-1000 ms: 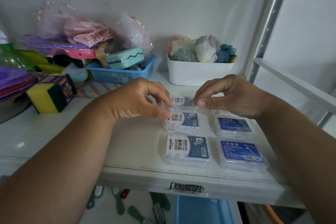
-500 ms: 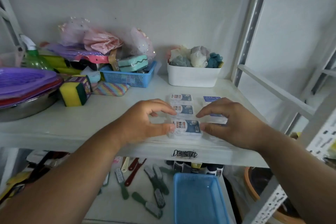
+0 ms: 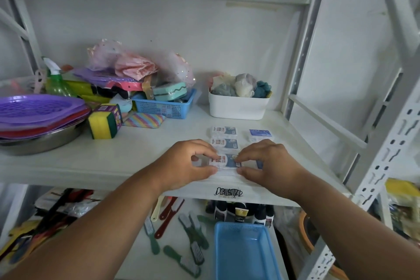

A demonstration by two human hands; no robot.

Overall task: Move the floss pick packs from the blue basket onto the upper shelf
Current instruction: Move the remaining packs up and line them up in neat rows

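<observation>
Fingertips (image 3: 212,157) of my left hand (image 3: 185,165) and right hand (image 3: 271,163) pinch the front floss pick pack (image 3: 226,161) near the upper shelf (image 3: 136,161) lip; an outward nudge would likely drop it toward the blue basket (image 3: 244,254).

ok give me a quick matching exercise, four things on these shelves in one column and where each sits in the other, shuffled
Things:
1. white tub
2. yellow and green sponge
3. empty blue basket
4. nearest floss pick pack

Places:
A. lower shelf, right of the brushes
B. upper shelf front edge, pinched between both hands
C. back of upper shelf, holding bath puffs
D. upper shelf, beside the metal basin

Pairs: 1-C, 2-D, 3-A, 4-B
</observation>
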